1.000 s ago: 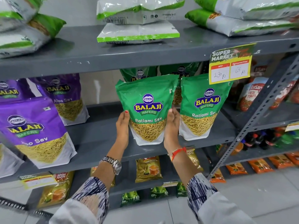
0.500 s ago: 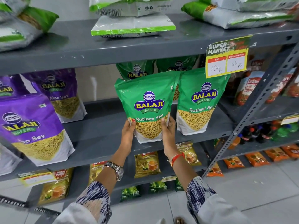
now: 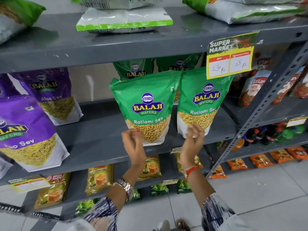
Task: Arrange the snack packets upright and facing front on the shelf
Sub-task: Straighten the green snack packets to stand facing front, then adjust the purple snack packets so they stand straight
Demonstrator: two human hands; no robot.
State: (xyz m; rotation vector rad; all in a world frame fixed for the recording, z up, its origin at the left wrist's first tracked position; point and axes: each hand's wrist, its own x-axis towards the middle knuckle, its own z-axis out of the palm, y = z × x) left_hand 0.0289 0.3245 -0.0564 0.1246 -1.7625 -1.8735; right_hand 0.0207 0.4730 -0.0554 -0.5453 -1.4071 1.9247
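Purple Aloo Sev packets (image 3: 28,130) stood well off to your left on the grey shelf (image 3: 100,147), leaning a little, out of easy reach of either hand.

Left hand (image 3: 132,142): fingers loosely curled, holding nothing, just below and touching or nearly touching the lower left corner of the front green Ratlami Sev packet (image 3: 146,109). That packet stood upright on the shelf, long axis vertical with a slight lean, label facing you.

Right hand (image 3: 194,135): fingers apart and blurred, gripping nothing, in front of the bottom edge of the second green packet (image 3: 202,104), which stood just beside the first, upper edges overlapping, label also forward.

More green packets (image 3: 135,70) sat behind, partly hidden.

Judgement: both front packets lay directly above and beyond your hands, one per hand. The purple row lay leftward, so your left hand was nearer for it.
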